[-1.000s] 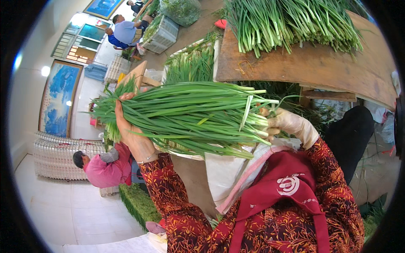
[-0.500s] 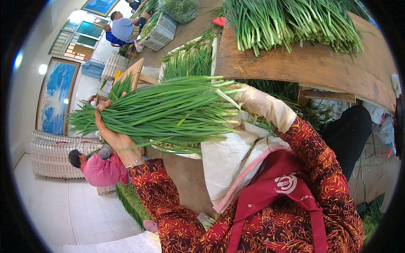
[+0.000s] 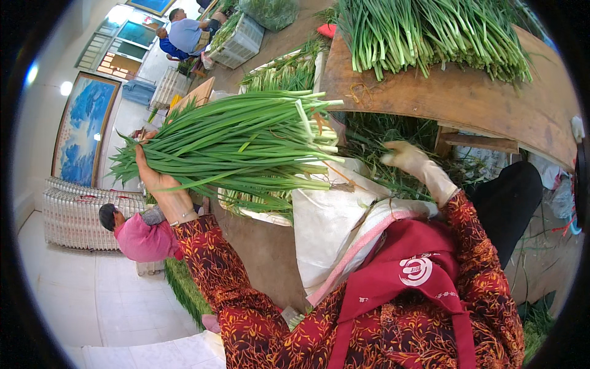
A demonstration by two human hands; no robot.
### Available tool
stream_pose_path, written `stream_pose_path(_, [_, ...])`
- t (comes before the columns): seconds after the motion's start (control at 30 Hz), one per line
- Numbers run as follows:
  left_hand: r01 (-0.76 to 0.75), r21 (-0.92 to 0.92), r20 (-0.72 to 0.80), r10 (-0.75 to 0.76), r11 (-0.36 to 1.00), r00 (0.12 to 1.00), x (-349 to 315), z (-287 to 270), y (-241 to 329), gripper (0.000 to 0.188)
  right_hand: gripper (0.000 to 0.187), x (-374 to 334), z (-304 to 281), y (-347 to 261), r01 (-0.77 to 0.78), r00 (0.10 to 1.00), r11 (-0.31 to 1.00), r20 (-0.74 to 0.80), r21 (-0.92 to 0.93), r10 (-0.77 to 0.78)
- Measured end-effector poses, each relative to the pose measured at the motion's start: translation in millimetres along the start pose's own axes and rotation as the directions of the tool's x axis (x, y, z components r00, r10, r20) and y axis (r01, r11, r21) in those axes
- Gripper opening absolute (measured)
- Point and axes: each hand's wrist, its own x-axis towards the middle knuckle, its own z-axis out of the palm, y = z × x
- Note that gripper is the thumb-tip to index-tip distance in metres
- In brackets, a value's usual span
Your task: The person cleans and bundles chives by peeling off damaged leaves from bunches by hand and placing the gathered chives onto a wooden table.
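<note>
While the broad brown wooden tabletop (image 3: 393, 98) spans the upper right, a thick heap of long green stalks with pale stem ends (image 3: 430, 37) lies upon it, stems toward the wearer. Below are the dark red cloth apron (image 3: 365, 304) and, beside it, a white sheet with a pink-striped edge (image 3: 326, 227). At centre left, the loose, fan-shaped bundle of green leafy stalks (image 3: 233, 138) is held up in the air, roughly level, leaf tips to the left and whitish stems to the right, partly over the sheet and clear of the tabletop.

The bare left hand (image 3: 158, 178) is closed round the leafy end, its palm against the lower side. The right hand, in a cream-coloured glove (image 3: 413, 161), has just come away from the stem end and is now well apart from it; its fingers are loosely extended, slightly blurred, with nothing visible between them. The left hand thus appears to bear the bundle alone, leaving the right free; the stem ends remain uneven. A thin brownish strand (image 3: 340, 172) trails from them, and a slender, pale bracelet (image 3: 187, 215) encircles the left wrist.
</note>
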Motion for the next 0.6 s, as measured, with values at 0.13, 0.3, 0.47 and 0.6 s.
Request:
stream_pose_path(0.13, [-0.031, 0.038, -0.048, 0.032, 0.999, 0.998, -3, -1, -5, 0.016, 0.05, 21, 29, -61, 0.086, 0.787, 0.541, 0.275, 0.837, -0.552])
stream_pose_path(0.3, [-0.016, -0.071, 0.016, 0.017, 0.997, 1.0, -14, -3, -11, 0.022, 0.051, -12, 18, -115, -0.052, 0.769, 0.152, 0.136, 0.987, -0.624])
stream_pose_path(0.47, [0.019, -0.145, -0.067, -0.029, 0.989, 0.997, -31, 17, -16, 0.022, 0.043, -28, 19, -111, 0.029, 0.701, 0.251, 0.159, 0.967, -0.695])
stream_pose_path(0.6, [-0.063, 0.093, -0.157, 0.077, 0.994, 0.985, -35, 32, -28, 0.022, 0.034, -31, 16, -117, -0.125, 0.786, 0.242, 0.245, 0.962, -0.568])
